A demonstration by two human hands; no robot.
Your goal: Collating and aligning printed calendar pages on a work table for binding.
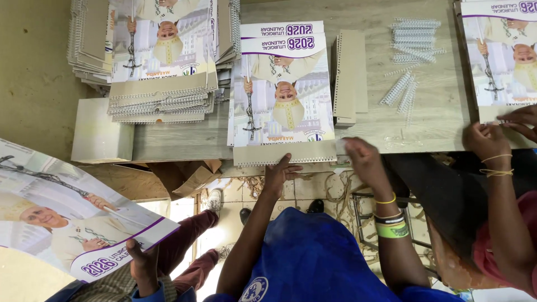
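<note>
You are pressing your left hand [279, 173] flat, fingers spread, on the calendar stack's [285, 106] near bound edge, mid-tabletop [436, 112]. Your right hand [361, 159] is pinching its near-right corner; keep both edges squared while lifting.

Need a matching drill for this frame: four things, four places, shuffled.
1. loose white wire binding coils
2. stack of grey card boards
3. pile of spiral-bound calendars
4. left hand

A. table's far left
B. on the bound edge of the centre printed calendar
C. scattered right of the boards
D. just right of the centre calendar

Pairs: 1-C, 2-D, 3-A, 4-B
</note>
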